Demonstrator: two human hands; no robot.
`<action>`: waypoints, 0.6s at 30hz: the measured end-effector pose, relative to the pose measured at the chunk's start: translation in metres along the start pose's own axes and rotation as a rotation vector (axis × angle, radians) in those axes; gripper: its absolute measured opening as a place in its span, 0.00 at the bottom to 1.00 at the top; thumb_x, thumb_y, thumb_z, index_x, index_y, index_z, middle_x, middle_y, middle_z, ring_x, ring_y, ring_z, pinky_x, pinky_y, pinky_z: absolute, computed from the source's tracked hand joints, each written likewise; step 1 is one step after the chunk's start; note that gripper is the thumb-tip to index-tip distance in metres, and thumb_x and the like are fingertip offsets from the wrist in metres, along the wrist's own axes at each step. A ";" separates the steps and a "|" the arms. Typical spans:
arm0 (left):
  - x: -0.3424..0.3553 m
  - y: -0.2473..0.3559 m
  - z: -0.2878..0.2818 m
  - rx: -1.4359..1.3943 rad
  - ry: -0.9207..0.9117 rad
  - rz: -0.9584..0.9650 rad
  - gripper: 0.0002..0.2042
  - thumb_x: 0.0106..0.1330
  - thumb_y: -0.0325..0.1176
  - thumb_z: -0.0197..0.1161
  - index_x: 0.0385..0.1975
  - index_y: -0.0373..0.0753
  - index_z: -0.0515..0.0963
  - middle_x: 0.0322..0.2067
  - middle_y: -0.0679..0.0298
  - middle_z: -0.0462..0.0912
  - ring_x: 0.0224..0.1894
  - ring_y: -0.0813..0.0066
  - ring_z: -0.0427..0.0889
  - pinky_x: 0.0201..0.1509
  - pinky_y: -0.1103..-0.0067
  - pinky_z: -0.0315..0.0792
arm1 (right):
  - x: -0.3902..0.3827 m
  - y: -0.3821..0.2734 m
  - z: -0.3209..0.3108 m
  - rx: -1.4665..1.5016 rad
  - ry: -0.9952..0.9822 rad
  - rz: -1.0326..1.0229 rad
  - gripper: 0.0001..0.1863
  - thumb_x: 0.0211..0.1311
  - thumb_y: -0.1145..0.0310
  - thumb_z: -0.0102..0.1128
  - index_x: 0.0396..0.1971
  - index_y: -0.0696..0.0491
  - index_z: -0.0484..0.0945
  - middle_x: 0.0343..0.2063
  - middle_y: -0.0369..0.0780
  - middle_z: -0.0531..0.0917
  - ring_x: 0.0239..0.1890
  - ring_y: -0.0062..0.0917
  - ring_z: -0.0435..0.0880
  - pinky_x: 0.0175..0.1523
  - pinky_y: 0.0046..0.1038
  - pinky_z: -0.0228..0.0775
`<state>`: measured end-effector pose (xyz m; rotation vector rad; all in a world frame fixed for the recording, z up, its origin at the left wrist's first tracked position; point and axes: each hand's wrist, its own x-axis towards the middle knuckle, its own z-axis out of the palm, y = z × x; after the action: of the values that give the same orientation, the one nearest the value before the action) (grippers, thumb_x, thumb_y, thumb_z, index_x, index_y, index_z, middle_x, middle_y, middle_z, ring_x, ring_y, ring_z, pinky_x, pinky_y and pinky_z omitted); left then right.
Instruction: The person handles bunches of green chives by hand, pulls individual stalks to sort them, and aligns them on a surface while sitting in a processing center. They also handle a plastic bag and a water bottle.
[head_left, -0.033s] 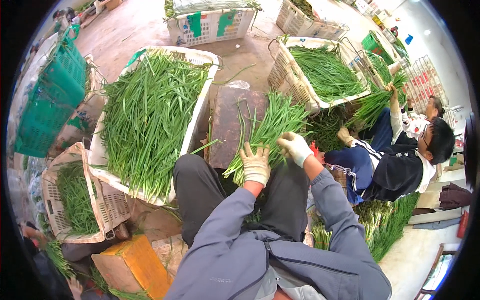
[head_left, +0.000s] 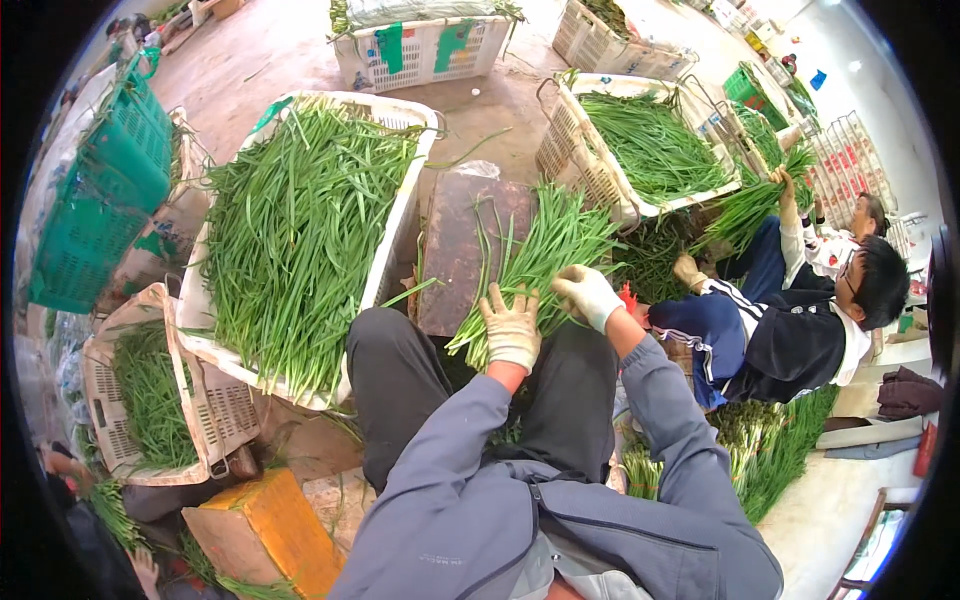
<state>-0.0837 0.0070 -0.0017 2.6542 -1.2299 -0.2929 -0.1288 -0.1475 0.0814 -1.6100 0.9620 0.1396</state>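
A loose bunch of green chives (head_left: 560,235) lies across my lap and over a worn brown board (head_left: 470,225). My left hand (head_left: 512,330), in a pale work glove, rests on the bunch near the stem ends with its fingers spread. On the right side of the same bunch is my right hand (head_left: 588,296), also gloved. Its fingers are curled and drawn together at the leaves; what they pinch, if anything, is hidden. Left of my knees stands a large white crate (head_left: 425,150) heaped with long chives.
Another chive-filled crate (head_left: 565,150) stands ahead to the right. Beside me on the right, a seated co-worker (head_left: 790,330) handles chives. A smaller crate (head_left: 235,410), an orange box (head_left: 290,530) and stacked green crates (head_left: 105,190) are on the left. Bundled chives (head_left: 790,450) lie behind my right elbow.
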 end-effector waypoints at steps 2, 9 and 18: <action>0.001 -0.005 0.004 0.007 0.009 -0.010 0.35 0.60 0.49 0.63 0.69 0.54 0.63 0.72 0.66 0.59 0.74 0.40 0.46 0.73 0.45 0.40 | 0.001 -0.014 0.009 -0.303 -0.093 -0.039 0.22 0.60 0.57 0.65 0.46 0.61 0.80 0.29 0.41 0.84 0.22 0.20 0.80 0.26 0.24 0.72; 0.003 -0.002 0.004 -0.028 -0.048 -0.033 0.30 0.62 0.52 0.58 0.67 0.57 0.67 0.71 0.67 0.61 0.74 0.38 0.44 0.73 0.44 0.38 | 0.009 -0.017 0.036 -0.909 -0.397 -0.298 0.25 0.58 0.51 0.59 0.37 0.62 0.83 0.32 0.49 0.86 0.35 0.36 0.86 0.42 0.35 0.76; 0.011 -0.023 0.071 -0.734 0.311 0.010 0.36 0.63 0.65 0.43 0.71 0.59 0.59 0.74 0.73 0.51 0.75 0.35 0.37 0.71 0.39 0.32 | -0.029 -0.054 0.069 -0.579 -0.615 -0.110 0.18 0.63 0.57 0.58 0.36 0.60 0.79 0.18 0.37 0.77 0.17 0.24 0.74 0.24 0.30 0.66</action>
<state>-0.0788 0.0061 -0.0765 1.9656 -0.8238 -0.2536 -0.0853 -0.0755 0.1186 -1.9598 0.3597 0.8474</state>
